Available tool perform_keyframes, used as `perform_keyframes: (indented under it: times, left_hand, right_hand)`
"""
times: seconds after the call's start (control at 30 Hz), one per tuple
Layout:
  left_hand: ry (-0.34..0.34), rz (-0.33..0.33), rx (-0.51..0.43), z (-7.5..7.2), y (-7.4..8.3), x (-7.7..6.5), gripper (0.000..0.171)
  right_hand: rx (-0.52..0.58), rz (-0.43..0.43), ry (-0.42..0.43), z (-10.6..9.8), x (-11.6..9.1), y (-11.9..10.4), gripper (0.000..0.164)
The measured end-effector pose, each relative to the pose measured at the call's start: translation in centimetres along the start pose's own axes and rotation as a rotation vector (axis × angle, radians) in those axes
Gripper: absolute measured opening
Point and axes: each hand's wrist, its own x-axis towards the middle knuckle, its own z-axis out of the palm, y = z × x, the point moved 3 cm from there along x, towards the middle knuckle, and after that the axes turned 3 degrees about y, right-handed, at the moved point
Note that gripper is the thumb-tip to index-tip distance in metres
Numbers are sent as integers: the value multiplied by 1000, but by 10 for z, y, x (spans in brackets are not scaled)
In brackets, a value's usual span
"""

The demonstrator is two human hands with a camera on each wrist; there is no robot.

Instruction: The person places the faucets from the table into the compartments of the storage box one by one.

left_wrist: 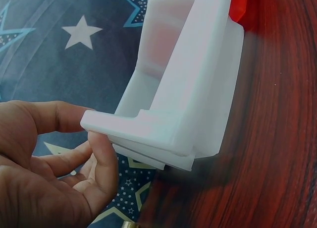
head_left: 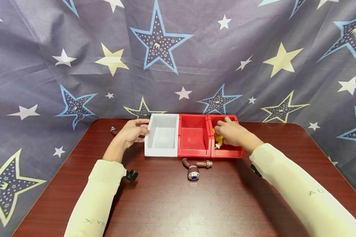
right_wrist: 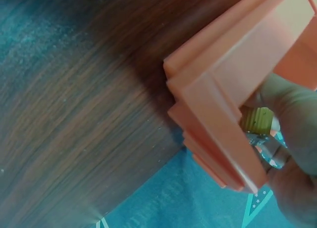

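My left hand [head_left: 130, 133] holds the left side of a white bin [head_left: 161, 153]. In the left wrist view, the fingers and thumb pinch the bin's rim [left_wrist: 114, 125]. My right hand [head_left: 232, 132] reaches into the right red bin [head_left: 229, 153]. It grips a small yellow piece [head_left: 219, 139] with a whitish end. In the right wrist view, the yellow ridged part [right_wrist: 258, 120] shows between thumb and fingers, beside the bin's wall [right_wrist: 213, 121]. The hand hides much of the piece, so its kind is unclear.
A middle red bin [head_left: 194, 152] stands between the other two. Before the bins lies a brown pipe fitting [head_left: 193, 169] with a chrome, blue-centred end and a brass-coloured threaded end. Another brown piece [head_left: 114, 131] lies behind my left hand. A star-patterned cloth [head_left: 178, 82] hangs behind the table.
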Motion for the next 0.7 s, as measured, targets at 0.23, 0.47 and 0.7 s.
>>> perform_keyframes:
  times: [0.23,0.47,0.7]
  left_hand:
    - [4,-1,10,0,0,0,68]
    - [5,1,9,1,0,0,66]
    - [3,5,1,0,-1,1,66]
  right_hand:
    - [-89,38,-13,3,1,-2,39]
    - [-136,69,-35,8,2,-2,44]
    - [-128,69,-30,12,1,-2,39]
